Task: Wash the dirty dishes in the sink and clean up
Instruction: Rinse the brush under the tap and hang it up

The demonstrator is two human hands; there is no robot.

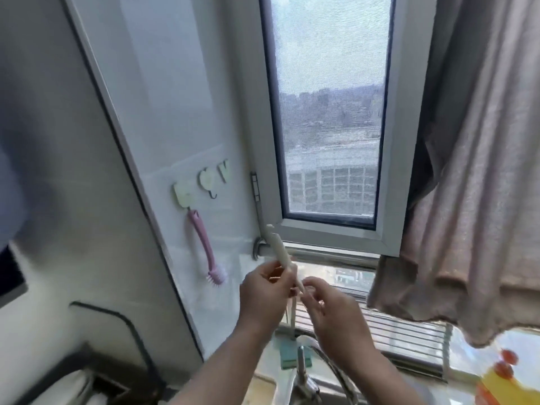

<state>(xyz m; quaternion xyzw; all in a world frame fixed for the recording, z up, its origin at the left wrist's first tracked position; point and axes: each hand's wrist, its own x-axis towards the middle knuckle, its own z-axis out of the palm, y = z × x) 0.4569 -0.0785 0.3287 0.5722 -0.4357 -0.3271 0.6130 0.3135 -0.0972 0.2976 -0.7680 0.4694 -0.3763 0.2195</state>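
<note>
Slim white utensil handle (279, 255) held up in front of the window (330, 112), above the faucet (304, 372); upper end tilted far-left, working end hidden behind the hands, so can't tell what kind of utensil. Left hand (264, 290) grip curled round the lower handle. Right hand (327, 302) grip pinching the bottom end, fingertips (309, 283) just touching it.

Handling, judged from looks:
- Light, stiff, probably plastic or ceramic; no sag along the length.
- Likely wet, so slippery; smooth rounded section gives little purchase.
- Best hold: mid-handle wrap with left, right only steadying the tip. Pinching at the very end risks rotation and a drop into the sink below.
- If ceramic, brittle on impact with the faucet or the metal drying rack (406, 337) on the right sill.

Nearby: pink dish brush (206, 247) hanging from wall hooks (201, 182) far-left, one hook free beside it. Curtain (479, 200) on the right, close to the rack; keep wet items off it.
</note>
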